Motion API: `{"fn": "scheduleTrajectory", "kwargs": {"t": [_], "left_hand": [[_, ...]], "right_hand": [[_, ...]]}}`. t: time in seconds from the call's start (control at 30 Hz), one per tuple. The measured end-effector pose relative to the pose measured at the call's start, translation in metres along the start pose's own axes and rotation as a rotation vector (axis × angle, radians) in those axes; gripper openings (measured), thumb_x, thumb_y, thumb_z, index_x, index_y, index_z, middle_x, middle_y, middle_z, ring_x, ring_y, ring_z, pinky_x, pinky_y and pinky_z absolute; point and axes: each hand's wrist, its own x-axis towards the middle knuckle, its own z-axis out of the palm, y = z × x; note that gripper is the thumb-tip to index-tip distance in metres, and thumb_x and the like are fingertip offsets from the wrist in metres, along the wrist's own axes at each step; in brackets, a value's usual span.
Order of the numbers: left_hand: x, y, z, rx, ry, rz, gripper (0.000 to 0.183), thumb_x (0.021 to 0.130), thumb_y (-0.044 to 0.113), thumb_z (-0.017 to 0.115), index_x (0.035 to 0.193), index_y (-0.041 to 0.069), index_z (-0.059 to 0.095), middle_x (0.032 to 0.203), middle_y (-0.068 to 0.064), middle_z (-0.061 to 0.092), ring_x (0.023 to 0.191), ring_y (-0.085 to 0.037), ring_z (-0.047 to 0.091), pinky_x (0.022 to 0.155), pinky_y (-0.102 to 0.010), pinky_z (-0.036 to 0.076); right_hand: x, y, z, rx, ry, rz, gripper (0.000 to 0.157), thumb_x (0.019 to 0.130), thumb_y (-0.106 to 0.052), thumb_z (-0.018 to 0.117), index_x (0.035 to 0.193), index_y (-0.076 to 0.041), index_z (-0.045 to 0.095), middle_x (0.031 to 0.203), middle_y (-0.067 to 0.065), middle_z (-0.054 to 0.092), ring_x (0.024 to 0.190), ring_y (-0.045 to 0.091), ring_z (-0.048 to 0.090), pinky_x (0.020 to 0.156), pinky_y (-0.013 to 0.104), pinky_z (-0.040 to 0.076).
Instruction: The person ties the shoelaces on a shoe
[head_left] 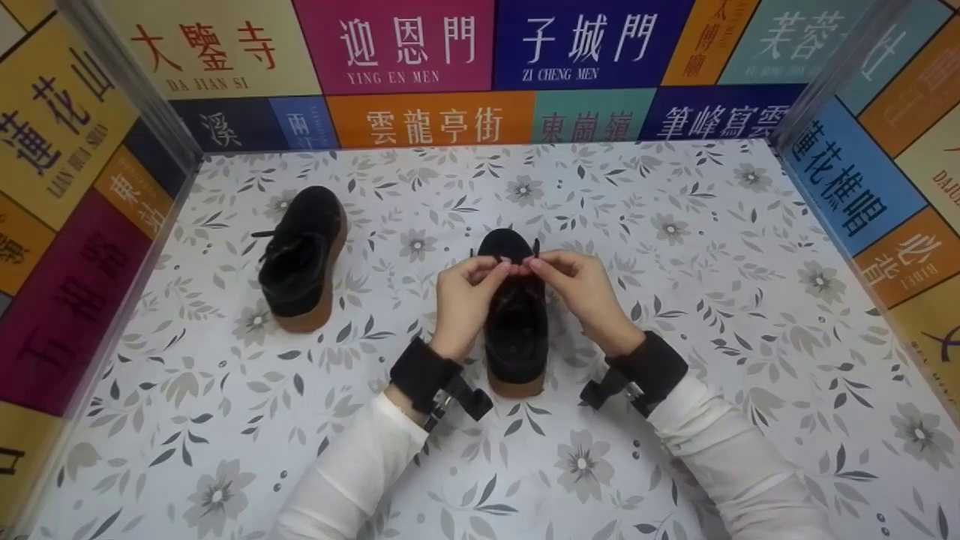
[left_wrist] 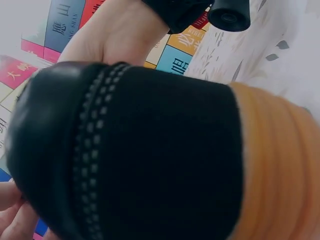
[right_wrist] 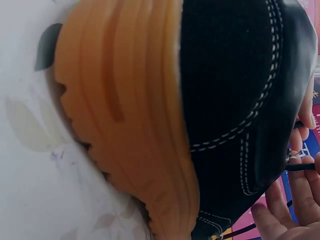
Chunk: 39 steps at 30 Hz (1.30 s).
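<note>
A black shoe with a tan sole stands near the middle of the table, its toe pointing away from me. My left hand and right hand meet over its front, thumbs and forefingers pinching the black shoelace. Lace ends stick out on both sides of the toe in the head view. The left wrist view is mostly filled by the shoe's heel, with fingers at lower left. Stitched side and sole fill much of the right wrist view, where fingers hold the lace at right.
A second black shoe with the same tan sole stands to the left, laces loose at its side. The table has a grey floral cover. Colourful panels with large lettering wall in the back and both sides.
</note>
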Motion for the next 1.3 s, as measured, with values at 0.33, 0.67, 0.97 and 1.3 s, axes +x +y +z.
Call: {"fn": "scheduleTrajectory", "kwargs": {"t": [0.33,0.67,0.97,1.3], "left_hand": [[0.007,0.018,-0.003,0.023,-0.018,0.081,0.022,0.098,0.006,0.076,0.114,-0.008,0.077,0.110,-0.021,0.081,0.102,-0.030,0.081,0.089,-0.026,0.064],[0.022,0.037,0.003,-0.059,-0.031,0.074,0.022,0.098,0.005,0.076,0.116,-0.008,0.077,0.108,-0.020,0.082,0.098,-0.021,0.080,0.087,-0.023,0.063],[0.033,0.044,0.009,-0.028,-0.141,0.135,0.023,0.099,0.009,0.075,0.117,-0.006,0.077,0.109,-0.018,0.082,0.103,-0.023,0.081,0.085,-0.021,0.062],[0.042,0.046,0.010,0.060,-0.265,0.153,0.024,0.100,0.007,0.074,0.120,-0.006,0.077,0.112,-0.020,0.081,0.105,-0.027,0.080,0.082,-0.018,0.060]], "right_hand": [[0.005,-0.011,0.001,0.016,-0.030,0.016,0.026,0.104,-0.008,0.068,0.122,0.011,0.073,0.096,-0.010,0.081,0.091,0.003,0.077,0.091,0.020,0.062],[0.014,-0.021,0.000,0.019,-0.125,0.033,0.028,0.105,-0.004,0.065,0.125,0.015,0.070,0.094,-0.010,0.080,0.088,0.004,0.075,0.088,0.020,0.062],[0.019,-0.025,-0.007,-0.038,-0.174,0.077,0.030,0.104,-0.004,0.064,0.127,0.015,0.069,0.095,-0.015,0.078,0.091,0.002,0.072,0.089,0.019,0.060],[0.022,-0.035,-0.024,-0.164,-0.302,0.051,0.030,0.104,-0.003,0.064,0.126,0.017,0.069,0.095,-0.012,0.080,0.092,0.001,0.074,0.091,0.018,0.060]]}}
